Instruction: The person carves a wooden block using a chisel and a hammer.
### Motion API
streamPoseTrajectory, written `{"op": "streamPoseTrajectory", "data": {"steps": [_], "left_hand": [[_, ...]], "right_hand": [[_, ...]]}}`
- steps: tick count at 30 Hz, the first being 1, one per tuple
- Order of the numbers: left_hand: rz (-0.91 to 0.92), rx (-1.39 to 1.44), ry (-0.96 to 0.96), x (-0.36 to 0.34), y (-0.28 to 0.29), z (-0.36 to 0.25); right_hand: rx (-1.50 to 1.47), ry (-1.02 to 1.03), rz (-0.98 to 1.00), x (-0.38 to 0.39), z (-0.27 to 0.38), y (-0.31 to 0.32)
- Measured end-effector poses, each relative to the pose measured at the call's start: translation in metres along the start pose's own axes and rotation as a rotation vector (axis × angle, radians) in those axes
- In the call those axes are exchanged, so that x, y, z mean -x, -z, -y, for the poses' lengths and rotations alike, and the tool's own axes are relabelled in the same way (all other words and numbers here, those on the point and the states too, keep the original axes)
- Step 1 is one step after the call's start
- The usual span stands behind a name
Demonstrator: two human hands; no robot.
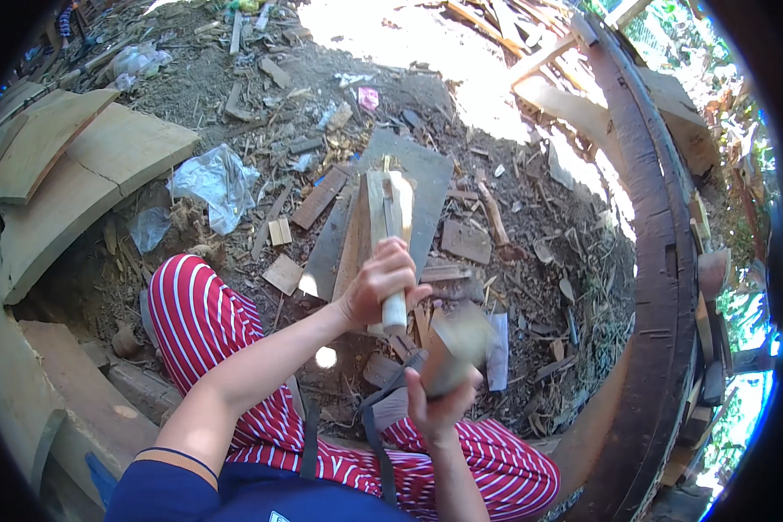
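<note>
My left hand (383, 280) is closed around a pale wooden piece (394, 311) with a rounded end that sticks out below the fist. Beyond the fist, a split, light-coloured length of wood (390, 204) stretches away over a dark flat board (426, 170); whether it is one with the piece in my fist I cannot tell. In my right hand (444, 402), lower and to the right, is a wooden block (452, 352) smeared by motion. The block is apart from the left hand.
Curved planks (96, 165) are stacked at the left. A long dark curved timber (665, 261) bounds the right side. Wood scraps (319, 196), chips and a crumpled clear plastic bag (215, 184) litter the soil. My knees in red striped trousers (204, 304) flank the work.
</note>
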State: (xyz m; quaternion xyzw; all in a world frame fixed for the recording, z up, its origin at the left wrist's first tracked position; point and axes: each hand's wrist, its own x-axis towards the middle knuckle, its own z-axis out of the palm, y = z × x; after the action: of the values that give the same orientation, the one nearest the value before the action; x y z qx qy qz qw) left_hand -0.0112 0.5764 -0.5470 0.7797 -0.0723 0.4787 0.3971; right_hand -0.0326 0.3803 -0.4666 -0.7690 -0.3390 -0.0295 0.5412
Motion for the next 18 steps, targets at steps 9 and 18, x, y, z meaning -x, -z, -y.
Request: {"op": "streamPoseTrajectory", "data": {"steps": [9,18], "left_hand": [[-0.348,0.004,0.115,-0.043,0.001,-0.002],[-0.659,0.612,0.584,-0.126,0.063,0.029]], "right_hand": [[-0.056,-0.288,-0.134,0.005,-0.020,-0.008],[0.659,-0.176,0.383,-0.010,-0.034,-0.052]]}}
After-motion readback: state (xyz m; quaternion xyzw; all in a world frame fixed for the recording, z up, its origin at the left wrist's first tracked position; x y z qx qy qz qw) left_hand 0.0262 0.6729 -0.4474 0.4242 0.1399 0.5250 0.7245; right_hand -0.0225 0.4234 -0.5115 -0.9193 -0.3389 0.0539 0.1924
